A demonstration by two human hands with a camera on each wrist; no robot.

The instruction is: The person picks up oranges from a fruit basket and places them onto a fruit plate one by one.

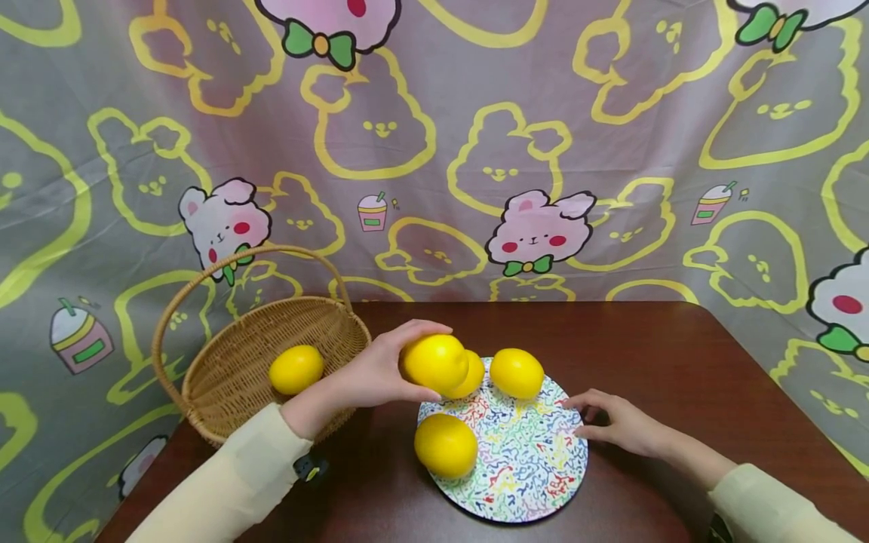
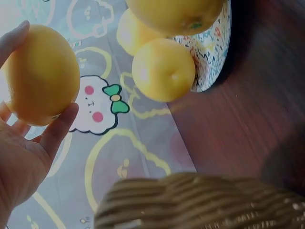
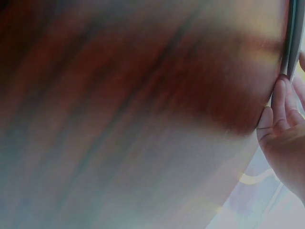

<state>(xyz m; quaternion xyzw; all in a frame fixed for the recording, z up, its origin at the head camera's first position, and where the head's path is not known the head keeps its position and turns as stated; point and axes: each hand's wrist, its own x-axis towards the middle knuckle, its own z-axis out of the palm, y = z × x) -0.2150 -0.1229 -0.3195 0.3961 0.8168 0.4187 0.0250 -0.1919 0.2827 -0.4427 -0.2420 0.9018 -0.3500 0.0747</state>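
In the head view, my left hand (image 1: 380, 369) grips a yellow lemon (image 1: 434, 363) between thumb and fingers, over the plate's far left side. The left wrist view shows the same lemon (image 2: 43, 74) held at its sides. A round plate (image 1: 529, 460) with a multicoloured squiggle pattern bears a lemon (image 1: 470, 377) partly hidden behind the held one, another lemon (image 1: 517, 373) at the back and a third lemon (image 1: 446, 445) at the front left. My right hand (image 1: 621, 422) rests its fingertips at the plate's right rim, fingers loosely bent. The right wrist view shows its fingers (image 3: 280, 102) by that rim.
A wicker basket (image 1: 231, 362) with a tall handle stands to the left, tilted toward me, with one lemon (image 1: 296, 369) inside. The dark wooden table (image 1: 645, 347) meets a patterned cloth (image 1: 421, 188) at the back and sides.
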